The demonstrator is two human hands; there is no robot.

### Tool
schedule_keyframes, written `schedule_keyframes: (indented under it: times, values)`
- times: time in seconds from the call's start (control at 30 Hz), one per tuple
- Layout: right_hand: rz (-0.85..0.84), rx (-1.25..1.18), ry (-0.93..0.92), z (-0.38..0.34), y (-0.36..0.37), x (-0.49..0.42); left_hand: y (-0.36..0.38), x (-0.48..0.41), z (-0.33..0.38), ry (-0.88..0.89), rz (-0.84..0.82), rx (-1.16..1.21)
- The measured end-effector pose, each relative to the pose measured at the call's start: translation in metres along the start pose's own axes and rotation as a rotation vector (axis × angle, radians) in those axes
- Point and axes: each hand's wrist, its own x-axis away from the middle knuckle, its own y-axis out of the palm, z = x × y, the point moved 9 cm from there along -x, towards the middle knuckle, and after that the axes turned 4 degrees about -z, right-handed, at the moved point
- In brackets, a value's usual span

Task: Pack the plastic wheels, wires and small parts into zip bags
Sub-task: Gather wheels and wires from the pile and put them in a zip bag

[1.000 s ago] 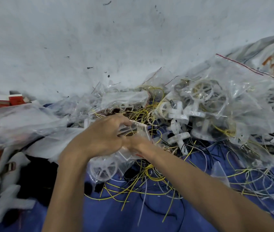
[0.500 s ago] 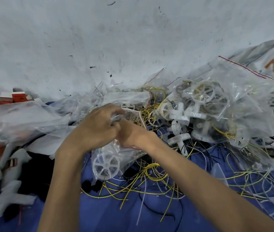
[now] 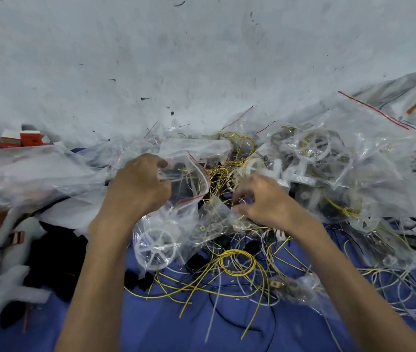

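On a blue cloth (image 3: pixel 151 326) under a scuffed grey wall, gripping a clear zip bag (image 3: pixel 189 217) with the left hand (image 3: pixel 138 189), fingers and thumb curled round the plastic at the mouth. Held open toward the right, red seal strip curving round the gap. Low inside, a white spoked wheel (image 3: pixel 156 246). Just beside the mouth, poised with the right hand (image 3: pixel 265 201) over tangled yellow wires (image 3: pixel 220 175), fingers curled downward; cannot tell whether pinching a strand. Further right, heaped filled bags (image 3: pixel 328 161) of wheels and wire. Far left, red-and-white boxes (image 3: pixel 30 138) against the wall.
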Motion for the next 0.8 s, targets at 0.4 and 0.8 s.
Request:
schedule_keyframes:
  times: [0.4, 0.8]
  values:
    - [-0.411, 0.301, 0.058, 0.031, 0.077, 0.008, 0.022, 0.001, 0.023, 0.094, -0.080, -0.061]
    - [-0.321, 0.332, -0.041, 0.020, 0.070, 0.003, 0.033, 0.002, 0.032, 0.160, -0.143, -0.052]
